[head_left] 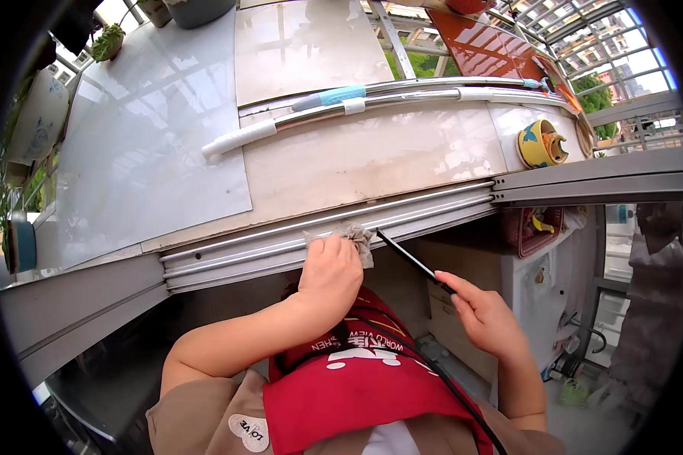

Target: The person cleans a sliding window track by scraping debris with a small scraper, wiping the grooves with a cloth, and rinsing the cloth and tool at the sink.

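My left hand is closed on a crumpled greyish cloth, pressed against the metal window track. The cloth looks damp or dirty, and part of it is hidden under my fingers. My right hand grips the dark handle end of a slim black rod-like tool. Its far tip touches or nearly touches the track just right of the cloth; I cannot make out the tip's shape. Several parallel rails run along the track, with a small dark hole near its left end.
Beyond the track, pale panels form a ledge holding two long poles and a yellow pot. Window frames flank the track at both ends. A red basket sits on a white cabinet at right. Potted plants stand far left.
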